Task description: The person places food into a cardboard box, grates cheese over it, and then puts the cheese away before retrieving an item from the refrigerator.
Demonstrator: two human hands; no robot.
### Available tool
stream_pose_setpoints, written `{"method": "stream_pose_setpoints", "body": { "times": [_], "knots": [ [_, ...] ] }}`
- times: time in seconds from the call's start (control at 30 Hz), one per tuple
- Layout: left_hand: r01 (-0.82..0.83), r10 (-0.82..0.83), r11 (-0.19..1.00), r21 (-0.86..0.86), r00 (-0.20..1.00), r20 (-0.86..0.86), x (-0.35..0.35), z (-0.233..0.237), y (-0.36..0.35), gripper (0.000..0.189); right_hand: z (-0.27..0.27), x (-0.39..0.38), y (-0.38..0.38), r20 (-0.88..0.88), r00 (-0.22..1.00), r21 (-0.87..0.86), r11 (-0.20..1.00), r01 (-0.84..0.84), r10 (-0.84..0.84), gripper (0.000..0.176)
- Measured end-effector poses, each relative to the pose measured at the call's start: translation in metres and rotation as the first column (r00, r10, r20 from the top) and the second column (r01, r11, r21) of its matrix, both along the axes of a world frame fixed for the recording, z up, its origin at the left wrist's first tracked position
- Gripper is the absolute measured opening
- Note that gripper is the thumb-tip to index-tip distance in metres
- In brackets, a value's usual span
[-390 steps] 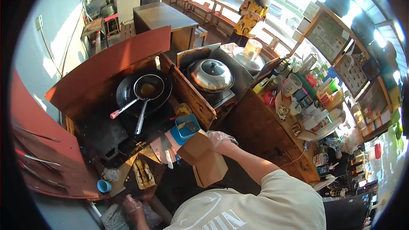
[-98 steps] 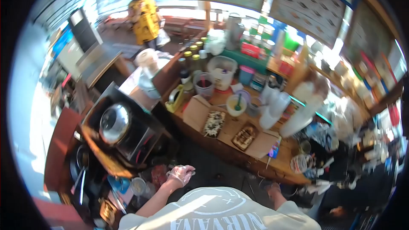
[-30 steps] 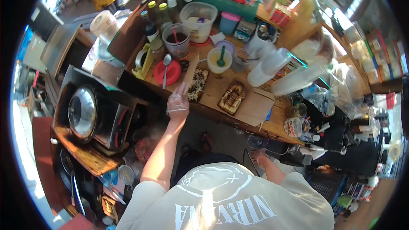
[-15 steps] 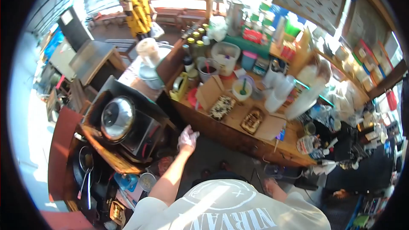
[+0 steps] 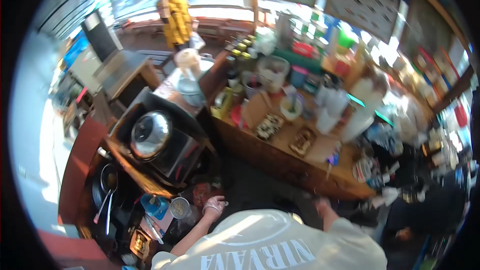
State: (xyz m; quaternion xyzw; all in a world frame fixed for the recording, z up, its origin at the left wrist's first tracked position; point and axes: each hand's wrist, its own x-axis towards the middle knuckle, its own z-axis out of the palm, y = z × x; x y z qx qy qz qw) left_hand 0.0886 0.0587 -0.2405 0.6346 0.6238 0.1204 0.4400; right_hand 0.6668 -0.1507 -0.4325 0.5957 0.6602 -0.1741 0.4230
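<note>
My left hand (image 5: 215, 207), in a thin clear plastic glove, hangs low beside my body with its fingers loosely apart. Nothing shows in it. Nearest to it are a red bag-like thing (image 5: 202, 193) and a tub of pale bits (image 5: 180, 208). My right hand (image 5: 323, 206) is low in front of the counter, smeared by motion, so its fingers cannot be read. On the wooden counter (image 5: 235, 140) lie an open box with a dark-and-white topped food (image 5: 269, 127) and another box with a browned, topped food (image 5: 302, 141).
A stove with a round metal lid (image 5: 151, 135) stands at left. Tongs (image 5: 109, 210) rest in a dark pan beside a blue container (image 5: 155, 206). Tubs, bottles and stacked plastic cups (image 5: 330, 107) crowd the counter. A person in yellow (image 5: 177, 22) stands beyond.
My left hand has dropped back from near the stove and counter toward my body. My right hand has shifted slightly upward. The view has turned a little, moving the scene rightward.
</note>
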Motion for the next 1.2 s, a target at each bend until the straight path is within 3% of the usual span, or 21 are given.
{"method": "stream_pose_setpoints", "body": {
  "times": [0.03, 0.07, 0.1, 0.13, 0.17, 0.2, 0.27, 0.3, 0.33, 0.37, 0.4, 0.43, 0.57, 0.63, 0.7, 0.8, 0.93, 0.97, 1.03, 1.1, 1.2],
  "knots": [
    [0.065, -0.065, 0.998, -0.003, 0.996, -0.055, 0.003, 0.006, -0.005, 0.032, 0.006, 0.006, -0.015, -0.163, 0.986, 0.559, 0.820, 0.125, -0.040, 0.037],
    [0.096, -0.095, 0.995, 0.033, 0.995, -0.028, 0.003, 0.002, -0.007, 0.034, -0.028, 0.023, -0.007, -0.348, 0.769, 0.299, 0.714, 0.633, -0.536, 0.028],
    [0.117, -0.116, 0.993, 0.023, 0.992, -0.059, 0.002, -0.013, -0.007, 0.034, -0.007, 0.026, -0.003, -0.419, 0.651, 0.314, 0.572, 0.758, -0.633, 0.025],
    [0.113, -0.114, 0.993, -0.020, 0.993, -0.011, 0.008, 0.000, -0.012, 0.034, 0.111, -0.002, 0.017, -0.558, 0.281, 0.272, 0.148, 0.951, -0.781, 0.028],
    [0.094, -0.092, 0.994, -0.053, 0.995, 0.036, 0.018, 0.016, -0.011, 0.034, 0.173, -0.009, 0.026, -0.535, 0.166, 0.250, 0.032, 0.968, -0.829, 0.031],
    [0.150, -0.148, 0.987, -0.064, 0.989, 0.028, 0.024, 0.007, -0.008, 0.034, 0.151, 0.012, 0.020, -0.535, 0.108, 0.277, -0.052, 0.960, -0.838, 0.032],
    [-0.175, 0.269, 0.932, -0.316, 0.921, 0.283, 0.017, -0.026, -0.013, 0.035, 0.140, 0.033, 0.011, -0.534, 0.033, 0.292, -0.148, 0.945, -0.845, 0.034],
    [-0.161, 0.253, 0.934, -0.319, 0.928, 0.274, 0.025, -0.025, -0.016, 0.035, 0.169, 0.032, 0.015, -0.508, 0.094, 0.287, -0.065, 0.956, -0.856, 0.035],
    [-0.078, 0.110, 0.979, -0.190, 0.980, 0.163, 0.034, -0.021, -0.020, 0.035, 0.183, 0.036, 0.013, -0.484, 0.161, 0.278, 0.024, 0.960, -0.860, 0.037],
    [0.023, -0.021, 0.997, -0.069, 0.999, 0.032, 0.044, -0.016, -0.024, 0.036, 0.171, 0.044, 0.007, -0.484, 0.150, 0.270, 0.016, 0.963, -0.862, 0.037],
    [-0.057, 0.074, 0.978, -0.201, 0.994, 0.077, 0.060, -0.007, -0.028, 0.037, 0.155, 0.051, 0.004, -0.473, 0.311, 0.348, 0.149, 0.926, -0.824, 0.039],
    [-0.056, 0.071, 0.977, -0.205, 0.995, 0.069, 0.077, -0.001, -0.032, 0.037, 0.142, 0.058, -0.002, -0.448, 0.465, 0.422, 0.277, 0.863, -0.764, 0.041],
    [0.003, 0.001, 0.978, -0.210, 1.000, 0.018, 0.146, 0.014, -0.045, 0.038, 0.170, 0.066, 0.001, -0.500, 0.474, 0.383, 0.306, 0.872, -0.725, 0.040],
    [0.063, -0.066, 0.974, -0.216, 0.998, -0.004, 0.164, -0.001, -0.048, 0.039, 0.175, 0.070, 0.001, -0.540, 0.518, 0.313, 0.413, 0.855, -0.663, 0.042],
    [0.128, -0.141, 0.958, -0.256, 0.989, -0.034, 0.173, -0.026, -0.045, 0.040, 0.160, 0.076, 0.000, -0.527, 0.539, 0.238, 0.495, 0.836, -0.657, 0.031],
    [0.322, -0.329, 0.944, -0.070, 0.933, -0.147, 0.192, -0.024, -0.045, 0.042, 0.153, 0.082, 0.001, -0.586, 0.445, 0.212, 0.402, 0.891, -0.677, 0.030],
    [0.365, -0.385, 0.922, -0.131, 0.905, -0.183, 0.189, -0.041, -0.035, 0.043, 0.099, 0.087, -0.007, -0.678, 0.390, 0.271, 0.282, 0.920, -0.623, 0.035],
    [0.404, -0.411, 0.911, -0.080, 0.885, -0.219, 0.188, -0.035, -0.034, 0.043, 0.108, 0.089, -0.006, -0.676, 0.389, 0.281, 0.268, 0.921, -0.626, 0.035],
    [0.448, -0.439, 0.894, -0.023, 0.863, -0.250, 0.185, -0.037, -0.031, 0.042, 0.133, 0.088, -0.004, -0.625, 0.255, 0.091, 0.256, 0.962, -0.738, 0.039],
    [0.399, -0.386, 0.917, 0.021, 0.898, -0.214, 0.185, -0.034, -0.026, 0.042, 0.147, 0.089, 0.000, -0.595, 0.247, 0.062, 0.263, 0.963, -0.765, 0.040],
    [0.350, -0.353, 0.935, -0.047, 0.921, -0.164, 0.166, -0.060, -0.011, 0.042, 0.167, 0.085, 0.003, -0.566, 0.203, 0.014, 0.237, 0.971, -0.799, 0.040]
  ]
}}
